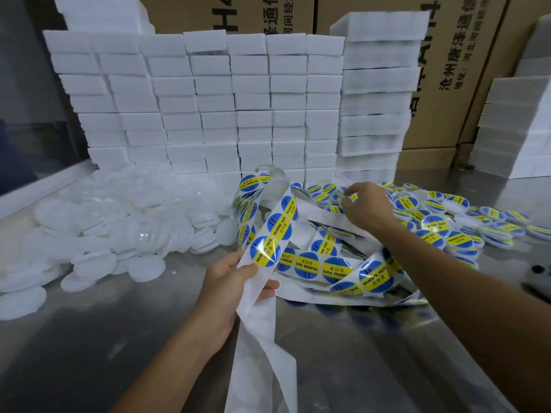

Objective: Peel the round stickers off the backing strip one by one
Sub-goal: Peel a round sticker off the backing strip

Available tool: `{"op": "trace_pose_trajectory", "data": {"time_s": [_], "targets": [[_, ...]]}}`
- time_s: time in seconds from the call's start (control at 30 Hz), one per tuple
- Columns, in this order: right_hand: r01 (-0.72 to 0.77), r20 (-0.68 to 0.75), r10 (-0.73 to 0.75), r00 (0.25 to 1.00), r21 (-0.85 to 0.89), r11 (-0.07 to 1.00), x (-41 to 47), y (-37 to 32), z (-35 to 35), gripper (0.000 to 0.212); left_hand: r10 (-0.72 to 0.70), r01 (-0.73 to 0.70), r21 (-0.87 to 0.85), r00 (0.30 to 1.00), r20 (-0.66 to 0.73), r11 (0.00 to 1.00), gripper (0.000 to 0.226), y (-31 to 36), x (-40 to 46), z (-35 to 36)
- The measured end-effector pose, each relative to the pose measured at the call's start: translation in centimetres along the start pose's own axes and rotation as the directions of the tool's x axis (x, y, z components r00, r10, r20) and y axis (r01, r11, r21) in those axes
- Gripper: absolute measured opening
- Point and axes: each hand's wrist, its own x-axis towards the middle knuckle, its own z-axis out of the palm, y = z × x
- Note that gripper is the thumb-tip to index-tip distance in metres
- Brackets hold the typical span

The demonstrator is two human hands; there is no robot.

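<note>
Backing strip (269, 281) runs through the frame's lower centre, pinched in the left hand (228, 281) just below a round sticker (265, 252). Right hand (365, 205), at centre right, pinches a sticker over the labelled lids (447, 222) heaped on the worktop (89, 338).
</note>
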Motion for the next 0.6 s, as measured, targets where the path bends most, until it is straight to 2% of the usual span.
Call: {"op": "trace_pose_trajectory", "data": {"time_s": [0.13, 0.23, 0.3, 0.4, 0.5, 0.6], "targets": [[0.264, -0.123, -0.244, 0.962, 0.189, 0.946, -4.7, -4.2, 0.0, 0.015, -0.001, 0.001, -0.009, 1.0, -0.004, 1.0, 0.019, -0.1, -0.2, 0.1], [0.479, -0.215, -0.431, 0.877, 0.301, 0.825, -9.8, -7.1, -0.1, 0.008, 0.012, -0.012, -0.016, 1.0, -0.012, 1.0, 0.016, 0.0, -0.2, 0.3], [0.567, -0.198, -0.531, 0.824, 0.302, 0.767, -12.9, -8.2, 0.5, 0.008, 0.034, -0.034, -0.022, 0.999, -0.023, 0.999, 0.012, 0.0, -0.4, 0.4], [0.636, -0.126, -0.626, 0.77, 0.229, 0.737, -15.5, -8.4, 1.7, 0.012, 0.07, -0.07, 0.033, 0.998, -0.005, 0.997, 0.012, 0.0, -0.5, 0.5], [0.627, -0.094, -0.623, 0.776, 0.215, 0.749, -15.8, -7.9, 2.0, 0.018, 0.071, -0.072, 0.021, 0.996, 0.045, 0.997, 0.021, 0.1, -0.7, 0.4], [0.615, -0.079, -0.614, 0.785, 0.218, 0.758, -15.7, -7.1, 1.8, 0.019, 0.083, -0.085, 0.023, 0.993, 0.088, 0.996, 0.021, 0.1, -0.7, 0.2]]}}
